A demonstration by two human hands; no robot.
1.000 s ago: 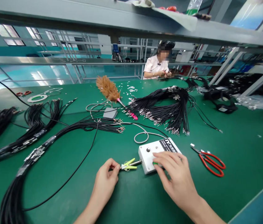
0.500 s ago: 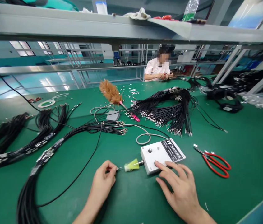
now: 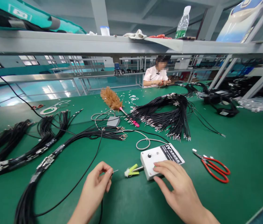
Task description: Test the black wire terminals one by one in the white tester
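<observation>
- Facing one green table.
- Spreading one right hand loosely; pinching with one left hand, thumb to forefinger.
- Overlapping one white box on the table with the right hand.
- Having one pair of red-handled scissors right of the box.
- Seeing one yellow-green clip on one metal shaft.
- Gripping one cable tip on the left, near the clip.

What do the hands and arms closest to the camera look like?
They are a person's: the left hand and right hand show no gloves, rings or markings. The forearms are bare, with no sleeve, watch or bracelet on the parts in view.
</observation>
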